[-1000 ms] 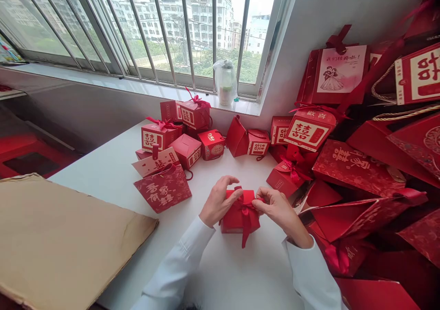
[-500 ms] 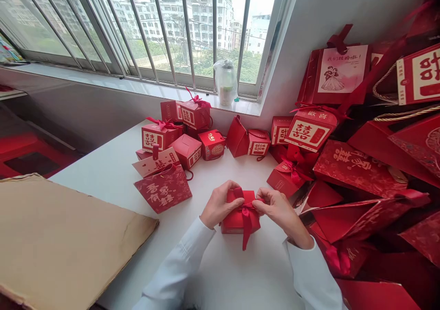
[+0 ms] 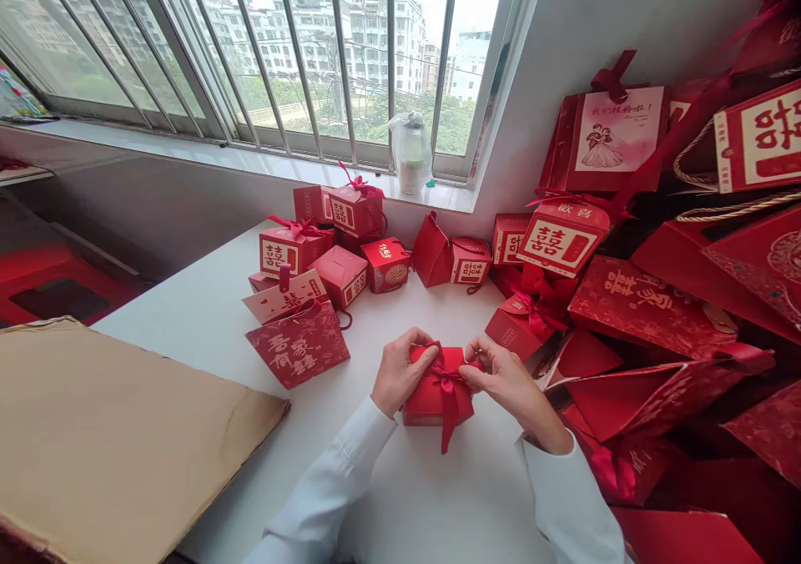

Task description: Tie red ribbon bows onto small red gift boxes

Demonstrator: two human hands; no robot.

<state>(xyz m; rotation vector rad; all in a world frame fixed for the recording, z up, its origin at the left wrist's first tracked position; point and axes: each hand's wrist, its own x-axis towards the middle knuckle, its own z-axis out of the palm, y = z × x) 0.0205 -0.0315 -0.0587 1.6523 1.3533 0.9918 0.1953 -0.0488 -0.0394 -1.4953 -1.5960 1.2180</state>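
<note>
A small red gift box [image 3: 431, 397] stands on the white table [image 3: 425, 497] in front of me. A red ribbon [image 3: 449, 393] crosses its top, and one tail hangs down its front. My left hand [image 3: 397, 372] curls over the box's left top edge, thumb and fingers pinching the ribbon. My right hand [image 3: 504, 376] pinches the ribbon at the box's right top edge. Both arms wear white sleeves.
Several small red boxes [image 3: 341, 243] cluster at the far side of the table under the window. A flat red bag [image 3: 299, 343] lies to the left. Red gift bags [image 3: 657, 314] are heaped along the right. A brown cardboard sheet [image 3: 113, 430] covers the left. A wrapped jar [image 3: 410, 153] stands on the sill.
My left hand's fingers have closed down from above the box onto the ribbon. The right hand has stayed pinching at the knot. The box has hardly moved.
</note>
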